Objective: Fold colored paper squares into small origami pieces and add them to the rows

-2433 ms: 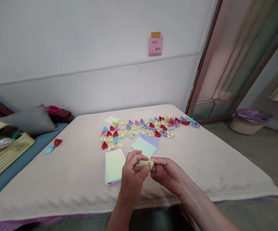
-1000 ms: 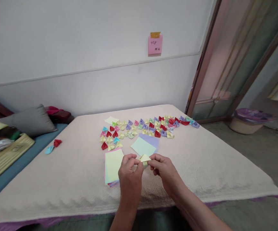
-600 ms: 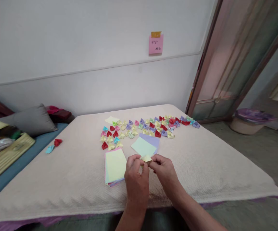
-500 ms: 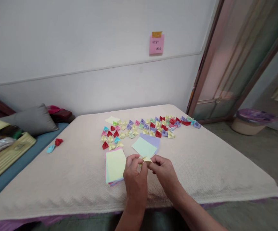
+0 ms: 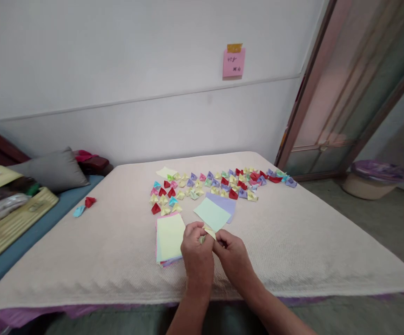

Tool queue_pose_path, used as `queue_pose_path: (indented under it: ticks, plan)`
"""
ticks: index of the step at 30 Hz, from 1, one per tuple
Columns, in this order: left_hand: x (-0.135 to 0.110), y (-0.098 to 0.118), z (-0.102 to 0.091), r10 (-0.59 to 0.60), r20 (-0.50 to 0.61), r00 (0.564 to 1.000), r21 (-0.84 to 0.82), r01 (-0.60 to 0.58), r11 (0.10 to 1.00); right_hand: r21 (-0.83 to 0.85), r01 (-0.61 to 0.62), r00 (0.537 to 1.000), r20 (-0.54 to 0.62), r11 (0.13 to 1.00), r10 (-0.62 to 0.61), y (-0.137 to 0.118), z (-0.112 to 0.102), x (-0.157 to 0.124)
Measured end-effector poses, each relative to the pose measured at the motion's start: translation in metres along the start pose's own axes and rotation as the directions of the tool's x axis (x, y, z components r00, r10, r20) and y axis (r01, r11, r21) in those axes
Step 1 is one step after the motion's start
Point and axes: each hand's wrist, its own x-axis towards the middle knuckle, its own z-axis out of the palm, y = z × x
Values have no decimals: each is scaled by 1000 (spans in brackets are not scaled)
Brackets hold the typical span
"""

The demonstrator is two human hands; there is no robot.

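Observation:
Between my two hands is a small folded piece of yellow paper (image 5: 209, 232), partly hidden by the fingers. My left hand (image 5: 198, 249) is closed on its left side, and my right hand (image 5: 232, 253) pinches its right edge. Just beyond the hands lie a pale green sheet (image 5: 212, 214) and a purple sheet (image 5: 232, 204) partly under it. To the left of my left hand sits a stack of coloured paper (image 5: 170, 238) with a yellow sheet on top.
Rows of small folded paper pieces (image 5: 195, 194) in several colours spread across the cloth-covered surface (image 5: 118, 251). A red piece (image 5: 90, 201) and a blue piece (image 5: 79, 211) lie apart at left. A pink note (image 5: 233, 63) hangs on the wall; a bin (image 5: 371, 179) stands at right.
The folded yellow paper has tilted, its right side now lower, as the fingers shifted on it. The whole view has moved slightly, so things appear a little further right.

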Motion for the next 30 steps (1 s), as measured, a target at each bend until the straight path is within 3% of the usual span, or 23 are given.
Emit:
queue_pose_path:
  ticks: [3, 6, 8, 10, 13, 16, 19, 23, 27, 30]
  plan:
    - [0, 2, -1, 32, 32, 999, 4, -32, 999, 164, -119, 993, 28, 979, 116, -3, -1, 1]
    - [2, 6, -7, 49, 53, 997, -57, -46, 997, 370, -265, 964, 64, 891, 260, -6, -8, 7]
    - [4, 8, -14, 1, 31, 1000, -120, 3, 993, 460, -321, 945, 96, 828, 313, -8, -15, 11]
    - [7, 7, -19, -129, 49, 990, -173, 136, 976, 489, -341, 939, 131, 803, 319, -10, -23, 15]
    - [10, 4, -23, -296, 231, 927, -242, 349, 905, 494, -366, 931, 212, 789, 299, -14, -31, 17]
    - [10, 2, -23, -358, 418, 835, -321, 505, 802, 450, -371, 924, 267, 812, 274, -16, -35, 17]
    - [11, 3, -23, -415, 479, 773, -307, 591, 746, 385, -376, 915, 295, 843, 274, -15, -38, 18]
    - [12, 2, -26, -413, 466, 782, -269, 570, 777, 336, -396, 894, 351, 854, 277, -13, -41, 20]
    - [14, -2, -27, -331, 471, 817, -202, 466, 862, 318, -396, 887, 375, 862, 269, -13, -43, 20]
    - [14, -5, -27, -291, 505, 812, -130, 405, 905, 289, -393, 886, 373, 873, 275, -14, -43, 20]
